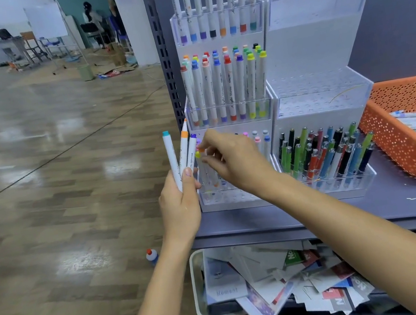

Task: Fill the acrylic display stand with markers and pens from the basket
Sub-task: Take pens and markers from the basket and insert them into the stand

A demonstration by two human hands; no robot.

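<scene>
1. I see my right hand (234, 159) reaching across to the lowest tier of the acrylic display stand (228, 197), which stands along the back of the grey shelf (368, 204), near its left end.
2. Thumb and forefinger are pinched on the top of one white marker (208, 176). It stands in the front-left corner of that tier. I cannot tell whether its tip is seated in a hole yet.
3. My left hand (180, 204) hangs just off the shelf's left edge, clamped around three spare markers (181, 158) with teal, orange and purple caps, held upright and fanned.
4. To finish this step well, I would keep the pinched marker vertical and press it straight down until it stops, then let go without nudging the yellow-capped one beside it.
5. I would fill that tier hole by hole, working from the left corner rightwards, so my wrist does not sweep over markers already standing.
6. The spares should stay fanned so one can be plucked out cleanly each time.
7. The two upper tiers on this side look full. The right half holds pens (326, 151) in its lowest tier only, and its upper tiers are bare.
8. The orange basket (398, 146) sits at the shelf's right end, with more markers lying inside it.
</scene>
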